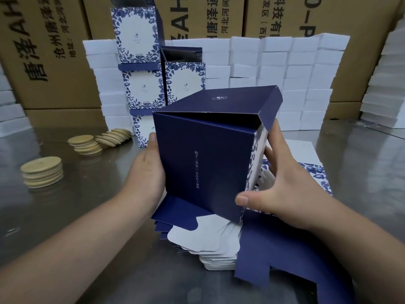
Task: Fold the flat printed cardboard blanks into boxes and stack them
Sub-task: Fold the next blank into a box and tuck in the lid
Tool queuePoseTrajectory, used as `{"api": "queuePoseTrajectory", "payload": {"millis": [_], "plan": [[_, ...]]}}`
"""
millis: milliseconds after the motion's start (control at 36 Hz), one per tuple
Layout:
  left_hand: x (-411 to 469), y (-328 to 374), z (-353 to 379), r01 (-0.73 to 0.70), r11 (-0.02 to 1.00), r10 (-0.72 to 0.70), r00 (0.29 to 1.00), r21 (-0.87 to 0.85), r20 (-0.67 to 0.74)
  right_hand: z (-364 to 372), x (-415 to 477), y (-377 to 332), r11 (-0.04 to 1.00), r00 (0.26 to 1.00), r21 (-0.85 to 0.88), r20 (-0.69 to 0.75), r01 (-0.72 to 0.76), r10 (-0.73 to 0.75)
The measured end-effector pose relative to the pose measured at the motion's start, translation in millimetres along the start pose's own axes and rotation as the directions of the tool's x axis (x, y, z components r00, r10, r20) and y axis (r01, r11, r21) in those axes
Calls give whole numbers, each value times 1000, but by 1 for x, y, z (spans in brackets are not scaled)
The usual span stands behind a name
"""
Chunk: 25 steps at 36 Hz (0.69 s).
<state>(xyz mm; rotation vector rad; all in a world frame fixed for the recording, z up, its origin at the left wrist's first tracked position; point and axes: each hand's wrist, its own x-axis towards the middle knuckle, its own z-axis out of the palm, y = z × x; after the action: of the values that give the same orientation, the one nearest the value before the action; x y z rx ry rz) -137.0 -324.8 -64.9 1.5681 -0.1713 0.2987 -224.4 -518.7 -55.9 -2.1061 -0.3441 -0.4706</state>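
A navy box (203,159) with a blue floral side panel is held up over the table, its top lid flap raised and the top open. My left hand (149,170) grips its left side. My right hand (280,185) holds its right side, thumb on the lower front corner and fingers on the floral panel. Beneath it lies a pile of flat blanks (210,244), navy and white, with flaps sticking out. Folded floral boxes (142,88) stand stacked behind, three high, with one more box (185,84) beside them.
Stacks of round wooden lids (42,172) and another lid group (87,144) sit at left on the metal table (65,207). White foam blocks (295,84) form a wall at the back, in front of large brown cartons (54,51).
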Motion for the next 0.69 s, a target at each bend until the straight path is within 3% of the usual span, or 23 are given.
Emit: {"api": "queuePoseTrajectory", "payload": {"millis": [194, 389, 528, 611, 695], "plan": [[11, -10, -6, -48, 994, 57, 993, -94, 106, -2, 1, 4, 999, 997, 17, -54, -50, 51], [21, -44, -12, -17, 1000, 17, 998, 0, 60, -4, 2, 7, 987, 986, 133, -127, -90, 107], [17, -49, -10, -45, 996, 62, 966, -72, 252, -5, 4, 8, 975, 983, 220, -164, -40, 77], [15, -48, -11, -90, 993, 116, 910, -82, 398, -6, 5, 8, 953, 976, 304, -204, -10, 75], [14, -47, -11, -93, 992, 119, 893, -80, 434, -8, 5, 9, 912, 963, 408, -258, 33, 81]]}}
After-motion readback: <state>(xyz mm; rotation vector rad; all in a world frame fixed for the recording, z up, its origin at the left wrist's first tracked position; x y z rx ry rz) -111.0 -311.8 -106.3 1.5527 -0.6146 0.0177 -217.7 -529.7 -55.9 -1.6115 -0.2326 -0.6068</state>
